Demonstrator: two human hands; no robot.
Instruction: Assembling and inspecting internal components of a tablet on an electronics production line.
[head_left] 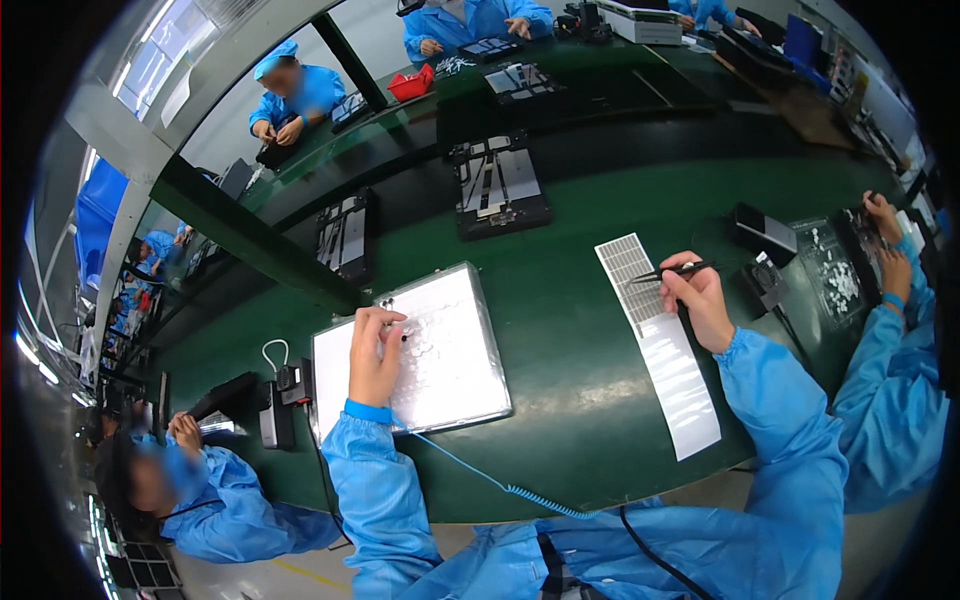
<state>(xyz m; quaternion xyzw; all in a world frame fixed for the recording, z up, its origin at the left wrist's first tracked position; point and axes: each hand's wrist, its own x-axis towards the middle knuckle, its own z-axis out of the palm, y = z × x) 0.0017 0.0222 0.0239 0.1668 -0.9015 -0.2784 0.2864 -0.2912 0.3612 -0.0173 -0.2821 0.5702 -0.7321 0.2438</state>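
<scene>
Black tweezers (685,270) are gripped in my right hand (700,303). Their tips point at a long white strip sheet (675,385), whose far part is a grid of small grey labels (622,270). My left hand (374,358) hovers over or rests on a white pad (455,355) in a clear plastic cover, its fingers curled together. Beside those fingertips is a tiny dark piece (403,338); whether they pinch it cannot be told. Small pale bits and a few dark ones lie on the pad. A blue wrist strap (368,411) circles my left wrist.
A blue coiled cord (545,500) runs from my left wrist along the table's near edge. Opened tablet-like devices (500,188) lie beyond the pad. A green post (255,235) rises at its far left. Dark boxes (762,235) stand right. Co-workers in blue sit on both sides and opposite.
</scene>
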